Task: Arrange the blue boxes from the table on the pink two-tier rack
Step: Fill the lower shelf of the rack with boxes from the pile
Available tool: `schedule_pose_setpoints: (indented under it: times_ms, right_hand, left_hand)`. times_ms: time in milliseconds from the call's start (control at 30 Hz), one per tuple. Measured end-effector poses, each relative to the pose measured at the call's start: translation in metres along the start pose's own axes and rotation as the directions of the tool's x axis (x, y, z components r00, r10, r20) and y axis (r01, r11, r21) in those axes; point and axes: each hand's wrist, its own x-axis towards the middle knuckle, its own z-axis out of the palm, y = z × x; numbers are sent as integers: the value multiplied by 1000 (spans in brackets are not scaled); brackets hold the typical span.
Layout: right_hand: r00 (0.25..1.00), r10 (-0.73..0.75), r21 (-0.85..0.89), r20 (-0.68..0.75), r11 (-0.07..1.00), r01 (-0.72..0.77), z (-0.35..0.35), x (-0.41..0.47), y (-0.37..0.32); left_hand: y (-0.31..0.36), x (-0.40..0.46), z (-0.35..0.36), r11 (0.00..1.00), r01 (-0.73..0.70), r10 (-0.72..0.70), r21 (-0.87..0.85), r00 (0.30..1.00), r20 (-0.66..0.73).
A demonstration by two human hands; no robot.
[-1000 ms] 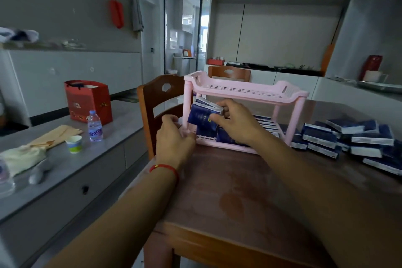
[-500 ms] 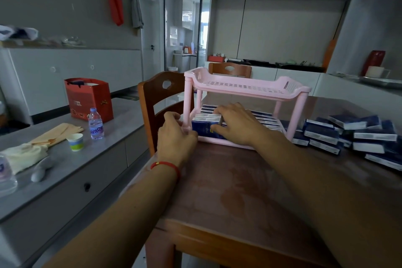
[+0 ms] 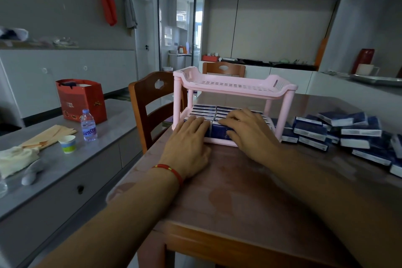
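Observation:
The pink two-tier rack (image 3: 236, 87) stands on the brown wooden table (image 3: 239, 198). Its top tier holds nothing. The bottom tier is filled with rows of blue boxes (image 3: 204, 109) standing on edge. My left hand (image 3: 188, 143) lies flat with its fingers on the front left boxes. My right hand (image 3: 250, 131) rests with spread fingers on the front right boxes. Neither hand grips a box. A loose pile of blue boxes (image 3: 348, 132) lies on the table to the right of the rack.
A wooden chair (image 3: 152, 104) stands left of the rack, another behind it. On the grey counter (image 3: 65, 159) at left are a red gift bag (image 3: 81, 100), a water bottle (image 3: 88, 125), a paper cup (image 3: 67, 143) and cloths.
The boxes my hands held tilted at the rack's front have been set down into the bottom tier. Both hands now lie flat on top of the front row.

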Motion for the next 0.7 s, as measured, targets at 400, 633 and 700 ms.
schedule_pose_setpoints:
  times_ms: [400,633,700]
  right_hand:
    - [995,68,205,-77,977,-51,-1,-11,4]
    - [997,21,201,-68,979,-7,-49,-60,26]
    - [999,33,159,-14,987,-31,-61,-86,42]
  left_hand:
    - [1,0,-2,999,27,-25,-22,995,100]
    - [1,-2,-4,999,0,4,-38,994,108]
    - [1,-3,-6,999,-18,21,-41,997,79]
